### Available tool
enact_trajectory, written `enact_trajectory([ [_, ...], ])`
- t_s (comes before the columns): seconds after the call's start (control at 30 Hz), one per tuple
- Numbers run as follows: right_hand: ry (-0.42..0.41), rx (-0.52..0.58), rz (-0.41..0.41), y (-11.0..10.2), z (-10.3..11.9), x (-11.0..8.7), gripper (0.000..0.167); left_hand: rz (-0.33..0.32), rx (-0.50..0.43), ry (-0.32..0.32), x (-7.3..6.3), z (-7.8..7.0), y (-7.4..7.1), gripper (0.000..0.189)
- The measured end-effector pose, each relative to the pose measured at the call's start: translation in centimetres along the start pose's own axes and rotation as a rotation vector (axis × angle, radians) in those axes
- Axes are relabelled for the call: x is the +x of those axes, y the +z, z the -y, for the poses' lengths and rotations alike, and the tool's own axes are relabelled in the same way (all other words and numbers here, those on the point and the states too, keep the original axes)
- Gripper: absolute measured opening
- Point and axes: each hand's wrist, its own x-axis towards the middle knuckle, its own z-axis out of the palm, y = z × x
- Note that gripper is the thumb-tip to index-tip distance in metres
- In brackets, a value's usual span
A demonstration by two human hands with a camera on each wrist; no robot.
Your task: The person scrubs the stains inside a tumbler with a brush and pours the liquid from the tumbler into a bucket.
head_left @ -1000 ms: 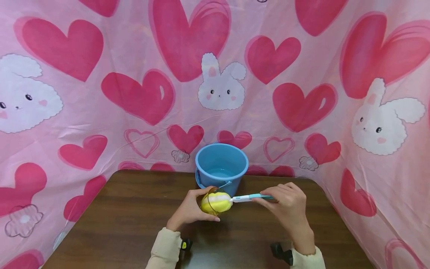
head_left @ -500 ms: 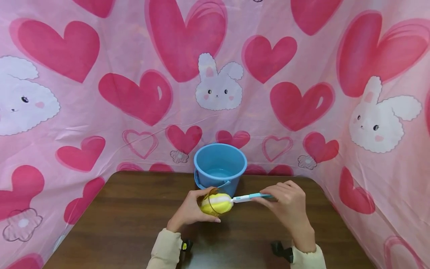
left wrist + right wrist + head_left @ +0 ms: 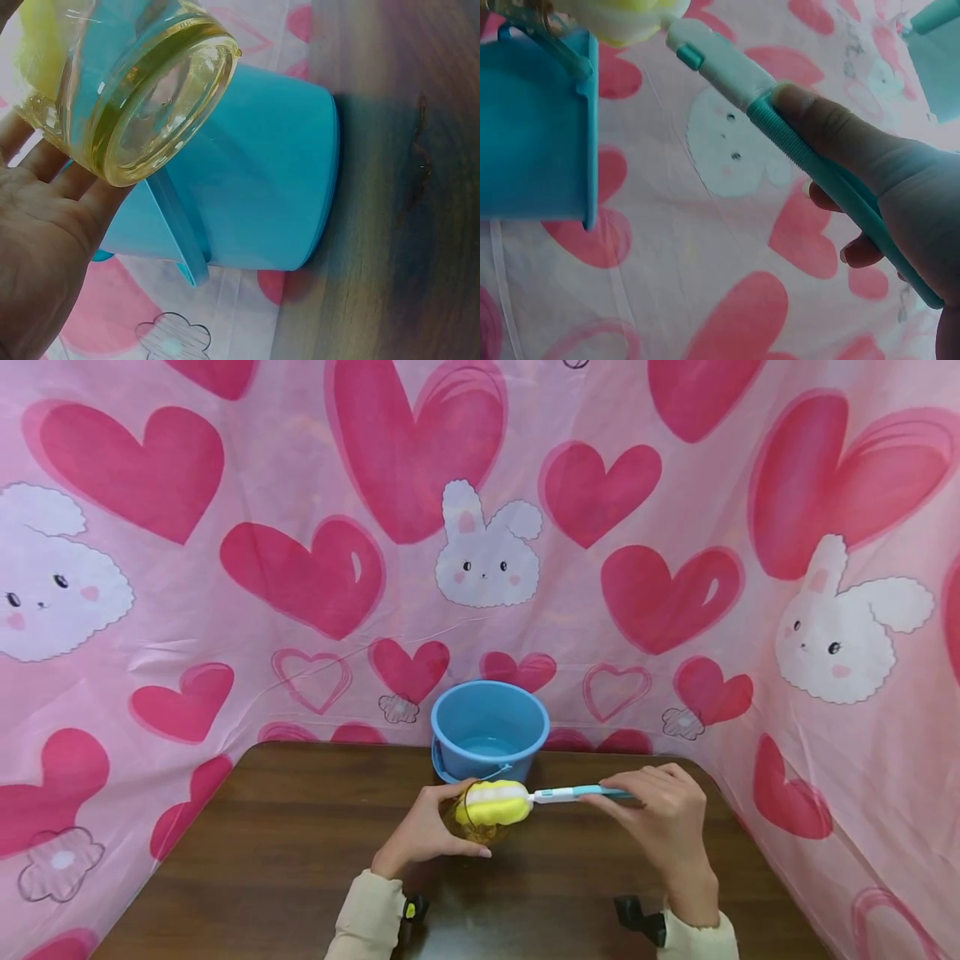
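My left hand (image 3: pixel 423 831) grips an amber see-through glass (image 3: pixel 161 105) tipped on its side, its mouth facing right in the head view and its thick base showing in the left wrist view. My right hand (image 3: pixel 660 810) holds the teal and white handle of a sponge cup brush (image 3: pixel 573 793), thumb along the handle in the right wrist view. The yellow and white sponge head (image 3: pixel 498 802) sits partly inside the glass, its right end sticking out of the mouth. Both hands are in front of a blue bucket (image 3: pixel 491 727).
The bucket, with some water at its bottom and its handle (image 3: pixel 176 225) hanging down, stands near the back of a dark wooden table (image 3: pixel 300 827). A pink cloth (image 3: pixel 315 460) with hearts and rabbits hangs behind and at both sides.
My right hand has moved right with the brush, drawing the sponge head farther out of the glass. My left hand stays nearly in place with the glass.
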Motion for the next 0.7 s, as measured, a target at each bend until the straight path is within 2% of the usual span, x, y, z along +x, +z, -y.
enact_trajectory([
  [0.23, -0.037, -0.01, 0.065, 1.4, 1.4, 0.1, 0.059, 0.002, -0.004, -0.006, 0.0, -0.2, -0.1, 0.081],
  [0.47, -0.003, 0.037, 0.173, 2.1, 2.2, -0.1, 0.058, 0.007, 0.011, 0.002, -0.1, -0.1, -0.1, 0.08],
  [0.57, -0.013, 0.036, 0.169, 2.0, 1.9, -0.1, 0.057, 0.0, -0.001, -0.006, -0.1, 0.1, -0.2, 0.081],
  [0.7, -0.02, 0.024, 0.11, 1.5, 0.9, -0.1, 0.06, 0.002, -0.021, 0.01, 0.0, 0.2, -0.2, 0.081],
])
